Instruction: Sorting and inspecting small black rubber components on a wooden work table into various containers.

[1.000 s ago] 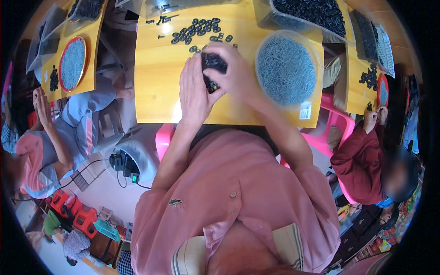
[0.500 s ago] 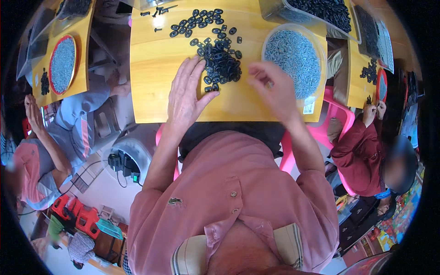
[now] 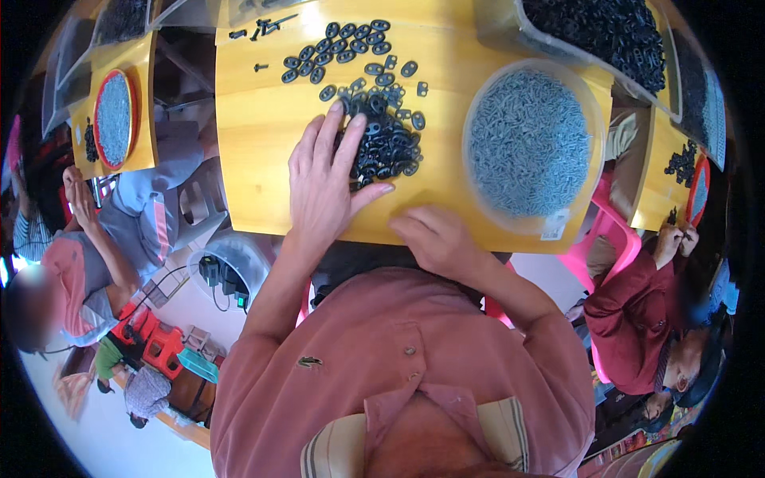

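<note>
A heap of black oval two-holed plastic pieces (image 3: 388, 147) lies on the yellow table before me. My left hand (image 3: 325, 171) is spread out flat, its fingertips touching the heap's left side and its thumb stretched along the near edge. Closer to me, my right hand (image 3: 438, 240) hovers by the front edge of the table with its fingers curled together. Whatever those fingers may hold is hidden. Beyond the heap, more of the oval pieces (image 3: 345, 45) are laid out loosely in a single layer.
A round clear tub of grey screws (image 3: 532, 143) stands to the right. Behind it is a clear bin of black pieces (image 3: 598, 40). Black screw-like parts (image 3: 263, 29) lie at the far left. People sit at tables on both sides; a grey bucket (image 3: 247, 263) stands lower left.
My right hand has come down and left, from beside the screw tub to the table's front edge. My left hand has shifted onto the heap's near left part. The whole view has tilted slightly.
</note>
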`<control>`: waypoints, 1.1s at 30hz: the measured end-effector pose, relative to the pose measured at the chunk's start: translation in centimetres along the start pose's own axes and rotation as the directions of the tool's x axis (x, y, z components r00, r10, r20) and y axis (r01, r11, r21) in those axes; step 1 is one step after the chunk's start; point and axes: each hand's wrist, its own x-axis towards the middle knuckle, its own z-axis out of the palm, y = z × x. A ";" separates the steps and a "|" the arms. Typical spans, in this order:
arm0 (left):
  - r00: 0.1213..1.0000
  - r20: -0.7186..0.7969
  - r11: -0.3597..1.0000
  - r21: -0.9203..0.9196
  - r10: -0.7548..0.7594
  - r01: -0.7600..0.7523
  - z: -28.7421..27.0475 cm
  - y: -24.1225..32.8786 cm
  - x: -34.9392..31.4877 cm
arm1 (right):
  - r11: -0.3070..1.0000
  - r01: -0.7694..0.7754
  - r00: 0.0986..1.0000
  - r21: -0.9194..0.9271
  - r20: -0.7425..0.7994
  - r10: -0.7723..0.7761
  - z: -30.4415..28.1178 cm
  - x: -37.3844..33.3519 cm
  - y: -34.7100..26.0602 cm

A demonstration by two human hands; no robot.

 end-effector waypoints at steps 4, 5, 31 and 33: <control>0.997 -0.044 0.997 0.047 0.063 -0.061 0.5 0.0 0.2 | 1.000 0.020 0.999 0.009 -0.047 -0.019 -0.2 0.6 0.0; 0.993 -0.075 0.995 0.043 0.090 -0.087 0.5 -0.2 0.0 | 1.000 0.002 0.999 0.020 -0.049 -0.001 -0.1 0.7 -0.2; 0.924 -0.334 0.947 -0.311 -0.187 0.079 0.9 1.0 -6.8 | 0.986 -0.062 0.975 -0.155 -0.220 0.026 1.7 2.0 -2.1; 0.923 -0.347 0.955 -0.288 -0.167 0.064 1.0 0.6 -6.8 | 0.977 -0.044 0.975 -0.207 -0.224 -0.004 1.9 2.7 -2.5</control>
